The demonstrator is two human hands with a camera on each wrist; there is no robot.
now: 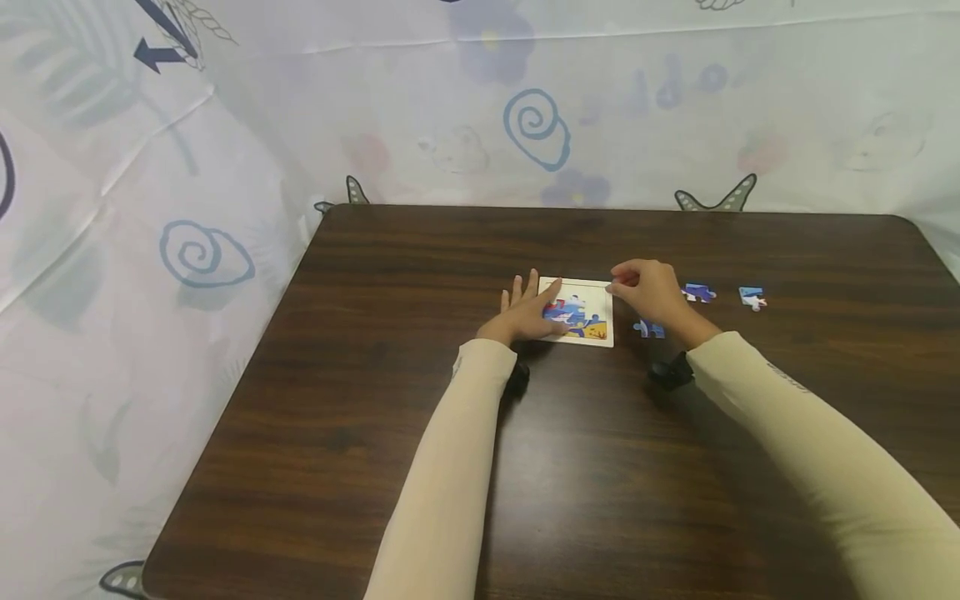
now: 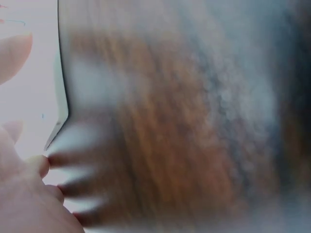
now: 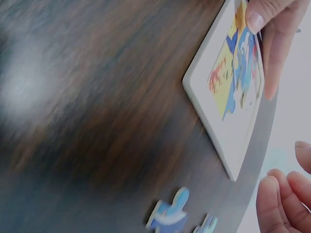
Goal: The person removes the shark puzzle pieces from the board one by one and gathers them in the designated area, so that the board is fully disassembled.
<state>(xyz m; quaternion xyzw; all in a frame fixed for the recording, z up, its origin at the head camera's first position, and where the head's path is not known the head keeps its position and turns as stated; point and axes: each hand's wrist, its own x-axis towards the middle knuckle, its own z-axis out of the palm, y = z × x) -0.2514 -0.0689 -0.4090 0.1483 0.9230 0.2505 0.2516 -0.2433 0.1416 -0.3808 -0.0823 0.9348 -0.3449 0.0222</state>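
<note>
We see the left hand [image 1: 527, 315] spread on the nearly square puzzle [image 1: 596, 302], yellow edge [image 1: 597, 331] toward frame bottom; whether the right hand [image 1: 651, 292] pinches anything, we cannot tell.

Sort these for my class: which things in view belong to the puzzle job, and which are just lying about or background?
Puzzle job:
board, partly filled
fitted pieces
loose pieces, right of the board

Background:
table
printed cloth
wrist gear

Nothing seems to be stray clutter.
</note>
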